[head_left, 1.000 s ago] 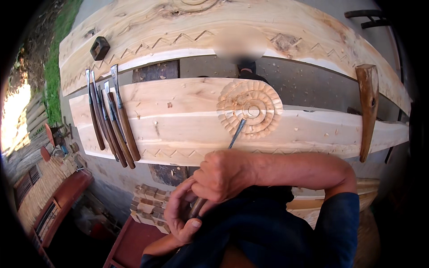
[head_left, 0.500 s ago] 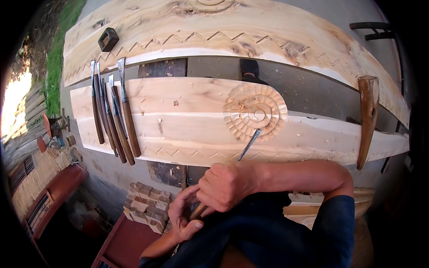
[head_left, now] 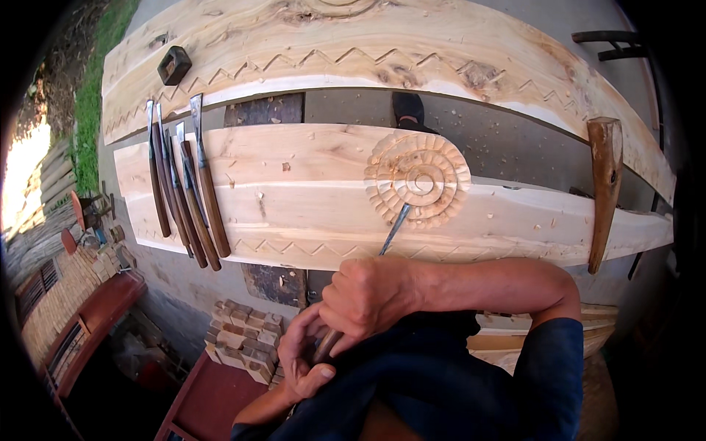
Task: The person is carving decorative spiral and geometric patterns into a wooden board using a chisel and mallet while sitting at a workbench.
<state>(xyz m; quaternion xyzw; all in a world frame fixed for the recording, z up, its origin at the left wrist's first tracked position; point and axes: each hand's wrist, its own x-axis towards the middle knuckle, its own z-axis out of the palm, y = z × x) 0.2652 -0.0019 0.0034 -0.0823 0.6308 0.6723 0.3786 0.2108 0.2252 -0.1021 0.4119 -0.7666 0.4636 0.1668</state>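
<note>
Board, chisel in right hand

Counted: one left hand, one right hand, one held chisel, at least five loose chisels, two carved boards, one mallet, one black block.

Reckoned from the rosette on the near board, that board is stretched from nine o'clock to three. Chisels are laid side by side across it at nine; a mallet is laid across it at three. The held chisel is directed in from seven o'clock, where it is gripped by the right hand, with the left hand placed farther out. The far board is set at twelve, with a box on it at ten. Wood blocks are piled between seven and eight.
</note>
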